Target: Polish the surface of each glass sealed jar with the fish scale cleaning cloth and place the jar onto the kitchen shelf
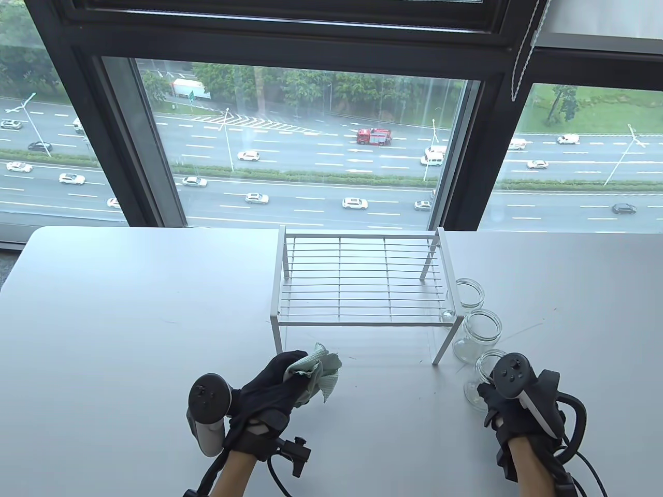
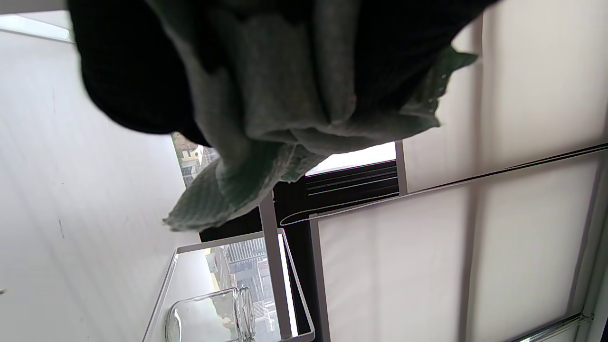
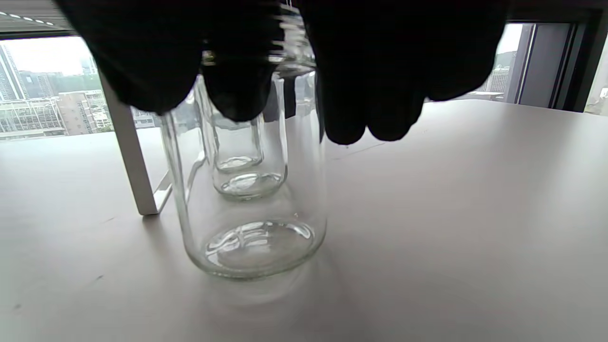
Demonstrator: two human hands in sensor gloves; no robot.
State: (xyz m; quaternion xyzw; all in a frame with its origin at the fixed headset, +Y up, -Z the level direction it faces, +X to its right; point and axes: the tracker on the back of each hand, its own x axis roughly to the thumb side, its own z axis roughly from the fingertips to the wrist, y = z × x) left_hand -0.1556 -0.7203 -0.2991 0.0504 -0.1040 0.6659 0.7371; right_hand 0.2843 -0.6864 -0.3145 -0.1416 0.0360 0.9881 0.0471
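Note:
My left hand (image 1: 290,378) grips a bunched pale green cleaning cloth (image 1: 318,368) just in front of the shelf; the cloth (image 2: 266,118) fills the top of the left wrist view. Three clear, lidless glass jars stand in a row right of the shelf: far (image 1: 469,295), middle (image 1: 480,336) and nearest (image 1: 475,388). My right hand (image 1: 494,388) comes down over the nearest jar (image 3: 251,213), and its fingers (image 3: 380,95) curl round the neck. That jar's base rests on the table. The white wire kitchen shelf (image 1: 362,279) has nothing on top.
The white table (image 1: 129,321) runs back to a large window (image 1: 311,145) behind the shelf. A shelf leg (image 3: 130,166) stands just left of the gripped jar. The other two jars line up behind it.

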